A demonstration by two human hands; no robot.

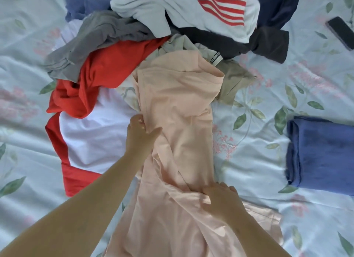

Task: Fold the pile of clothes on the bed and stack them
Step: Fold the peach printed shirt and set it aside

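Folding step: judged to be the opening of garment 2, drawing it out of the heap and laying it flat; 1 piece lies folded.
Bed: pale floral-print bedsheet (268,103) under everything.
Pile: heap of unfolded clothes (134,32) at the far side, with a white sweatshirt with red stripes (220,9) on top.
Garment in hand: long peach-pink cotton garment (178,113), its far end lying on the pile's near edge, the rest running toward the person, twisted and creased lengthwise.
Stack: folded blue knit garment (321,155) on the sheet at the right, well apart from the pile.
Left hand (142,131): fingers curled together round the peach garment's left edge, thumb lying across the cloth.
Right hand (220,199): nearer the person, fingers close together and bent onto the cloth, thumb against a bunched fold; it looks like a grip.
Phone: dark flat phone (341,32) at the far right.
Next move: likely calls for both hands to pull the cloth clear and smooth the twist before any fold.
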